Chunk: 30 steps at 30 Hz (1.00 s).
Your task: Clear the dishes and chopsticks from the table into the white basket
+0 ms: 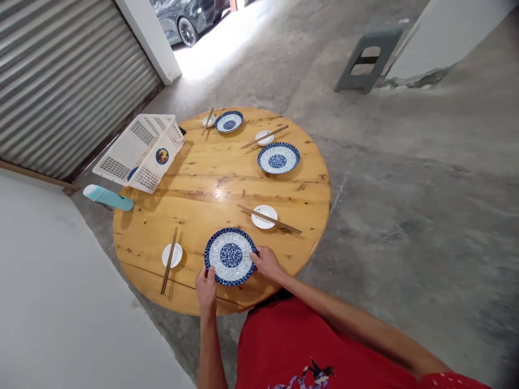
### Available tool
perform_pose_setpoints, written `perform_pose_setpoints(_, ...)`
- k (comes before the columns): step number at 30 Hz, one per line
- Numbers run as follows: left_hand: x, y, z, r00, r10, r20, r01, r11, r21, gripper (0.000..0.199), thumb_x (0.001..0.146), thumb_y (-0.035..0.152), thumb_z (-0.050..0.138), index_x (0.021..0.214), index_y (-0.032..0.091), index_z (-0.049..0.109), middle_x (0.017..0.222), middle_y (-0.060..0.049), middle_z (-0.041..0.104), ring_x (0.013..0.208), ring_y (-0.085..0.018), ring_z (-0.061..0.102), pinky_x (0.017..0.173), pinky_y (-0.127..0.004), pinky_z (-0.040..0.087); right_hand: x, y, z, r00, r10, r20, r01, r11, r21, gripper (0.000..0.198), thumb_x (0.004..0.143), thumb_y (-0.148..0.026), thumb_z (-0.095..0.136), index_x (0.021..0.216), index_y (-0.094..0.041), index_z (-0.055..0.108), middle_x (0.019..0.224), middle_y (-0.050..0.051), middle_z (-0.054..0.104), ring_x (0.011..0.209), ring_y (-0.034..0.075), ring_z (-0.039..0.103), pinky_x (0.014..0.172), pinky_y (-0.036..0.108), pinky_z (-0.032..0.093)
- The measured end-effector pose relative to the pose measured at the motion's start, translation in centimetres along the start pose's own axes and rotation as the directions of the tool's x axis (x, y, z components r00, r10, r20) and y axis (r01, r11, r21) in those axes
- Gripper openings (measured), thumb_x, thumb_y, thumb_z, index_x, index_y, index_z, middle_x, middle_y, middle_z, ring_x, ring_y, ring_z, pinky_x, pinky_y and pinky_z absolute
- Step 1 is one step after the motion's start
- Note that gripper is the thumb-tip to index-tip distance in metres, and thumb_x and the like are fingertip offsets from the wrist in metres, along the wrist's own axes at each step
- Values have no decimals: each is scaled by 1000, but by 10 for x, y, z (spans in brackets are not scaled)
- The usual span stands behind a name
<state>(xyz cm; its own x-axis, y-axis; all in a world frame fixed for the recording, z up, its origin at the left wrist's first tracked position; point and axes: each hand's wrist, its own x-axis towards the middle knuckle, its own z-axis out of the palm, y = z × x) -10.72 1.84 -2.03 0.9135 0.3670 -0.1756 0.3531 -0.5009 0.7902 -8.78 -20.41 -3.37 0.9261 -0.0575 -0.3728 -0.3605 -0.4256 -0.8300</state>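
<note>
A blue-and-white patterned plate (231,256) is between my two hands at the near side of the round wooden table. My left hand (206,286) grips its lower left rim, thumb on top. On the right rim, my right hand (265,261) pinches the edge with the thumb over it. Whether the plate touches the tabletop I cannot tell. Just beyond it lies a small white dish (265,216) with chopsticks (284,225) across it. To the left, another small white dish (177,256) has chopsticks (166,278) laid over it.
Two more patterned plates (278,158) (229,122) sit at the far side, beside small dishes with chopsticks. A white plastic basket (140,154) stands at the table's left edge near a light-blue bottle (108,198). A grey stool (367,56) is on the concrete floor.
</note>
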Motion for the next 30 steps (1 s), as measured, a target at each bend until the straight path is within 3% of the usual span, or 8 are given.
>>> perform_pose_setpoints(7,-13,28,37,963,95,252,-69,992,-110,33,82,52,56,74,20,59,69,0,58,70,-16,51,68,-27,42,-45,34,-40,980,-1,-201,37,984,174,28,81,-43,46,64,-21,49,56,2,53,54,17,50,52,25,35)
perform_pose_setpoints(13,-30,66,74,924,197,329,-169,979,-111,33,84,49,52,67,23,46,63,3,44,64,-14,39,62,-27,34,-71,45,-86,944,166,-285,-85,958,275,45,71,-63,46,69,-20,58,54,2,54,44,18,51,43,27,39)
perform_pose_setpoints(18,-27,110,105,913,243,327,-239,970,-53,34,85,47,52,65,23,40,62,4,40,62,-13,37,62,-28,31,-56,51,-129,943,189,-275,-78,926,370,45,69,-64,51,68,-20,58,56,2,56,45,18,52,44,28,44)
perform_pose_setpoints(22,-28,154,150,921,244,304,-241,969,-51,32,85,46,52,65,23,42,60,3,41,61,-13,38,61,-28,29,-25,64,-188,951,149,-272,-40,929,368,44,71,-64,51,69,-20,59,55,1,54,45,17,50,43,27,41)
perform_pose_setpoints(26,-47,200,212,954,195,226,-181,980,-81,34,83,47,54,64,23,39,61,3,38,62,-13,36,60,-27,29,9,83,-270,969,60,-238,11,958,287,42,72,-63,48,63,-22,53,52,1,51,44,17,49,44,26,38)
perform_pose_setpoints(30,-74,237,275,973,106,206,-78,988,-136,31,84,46,52,67,22,46,65,2,44,64,-13,39,61,-27,32,35,106,-348,977,-14,-211,51,984,169,43,75,-63,46,60,-22,51,50,1,49,44,17,50,45,26,36)
